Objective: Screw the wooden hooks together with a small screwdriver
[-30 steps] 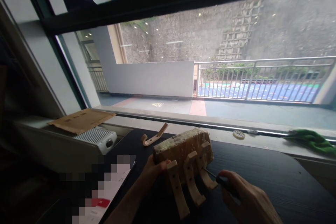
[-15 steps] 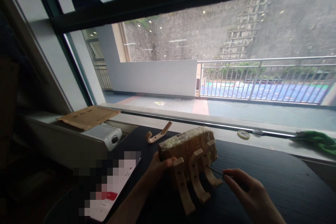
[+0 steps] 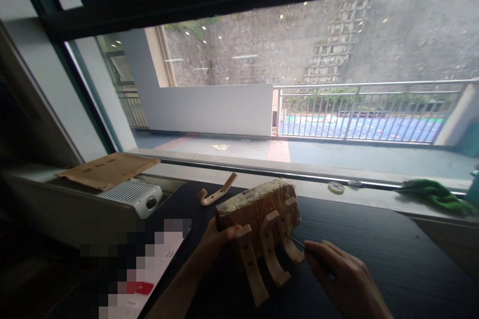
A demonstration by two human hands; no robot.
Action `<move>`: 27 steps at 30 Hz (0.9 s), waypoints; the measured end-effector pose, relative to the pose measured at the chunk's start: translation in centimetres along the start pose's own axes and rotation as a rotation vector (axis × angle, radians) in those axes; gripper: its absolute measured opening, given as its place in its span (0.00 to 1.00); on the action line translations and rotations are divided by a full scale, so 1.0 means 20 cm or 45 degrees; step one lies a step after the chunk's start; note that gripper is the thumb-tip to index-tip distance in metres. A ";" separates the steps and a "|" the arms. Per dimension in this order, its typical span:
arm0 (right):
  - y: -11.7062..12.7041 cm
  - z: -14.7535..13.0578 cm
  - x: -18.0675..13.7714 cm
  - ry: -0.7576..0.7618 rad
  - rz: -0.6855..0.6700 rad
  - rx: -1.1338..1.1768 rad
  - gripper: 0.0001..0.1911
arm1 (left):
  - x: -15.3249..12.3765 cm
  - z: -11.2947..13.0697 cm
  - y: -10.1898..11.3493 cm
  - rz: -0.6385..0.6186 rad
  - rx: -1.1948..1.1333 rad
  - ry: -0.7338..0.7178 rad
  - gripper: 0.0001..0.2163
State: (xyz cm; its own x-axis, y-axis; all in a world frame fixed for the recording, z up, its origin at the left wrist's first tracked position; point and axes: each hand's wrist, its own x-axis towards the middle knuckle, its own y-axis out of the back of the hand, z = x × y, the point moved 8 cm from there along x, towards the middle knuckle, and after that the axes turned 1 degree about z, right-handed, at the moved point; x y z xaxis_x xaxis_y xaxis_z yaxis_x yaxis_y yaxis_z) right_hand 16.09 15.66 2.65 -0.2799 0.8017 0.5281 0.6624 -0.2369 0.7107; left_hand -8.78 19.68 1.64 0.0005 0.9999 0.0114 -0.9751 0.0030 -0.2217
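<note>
A wooden block wrapped in shiny clear plastic or tape is tilted over the dark table. My left hand grips its left end, thumb on the front face. Along that face sit three curved wooden hooks: a left one, a middle one and a right one. Closed around a screwdriver, my right hand points its thin shaft at a hole in the right hook; the tip's exact contact is too small to tell. Behind the block lies a loose wooden hook.
A partly blurred phone-like screen lies left of my forearm. Further left, a brown cardboard piece rests by a white vented appliance. On the window sill are a tape roll and a green cloth.
The whole view has shifted, so things appear further left. My right hand has rolled around the screwdriver, showing more of its dark handle. The left hand keeps the same grip on the block.
</note>
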 end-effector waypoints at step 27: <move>-0.05 0.17 -0.01 -0.516 -0.122 0.314 0.16 | -0.01 0.01 -0.01 0.010 -0.060 0.003 0.16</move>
State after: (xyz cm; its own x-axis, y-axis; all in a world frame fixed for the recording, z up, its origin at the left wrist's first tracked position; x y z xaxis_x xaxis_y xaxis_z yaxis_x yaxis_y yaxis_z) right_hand 17.77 17.62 0.30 -0.0870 0.9744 0.2072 0.8054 -0.0536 0.5903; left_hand -8.68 19.45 1.92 -0.0062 1.0000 0.0074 -0.9637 -0.0040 -0.2670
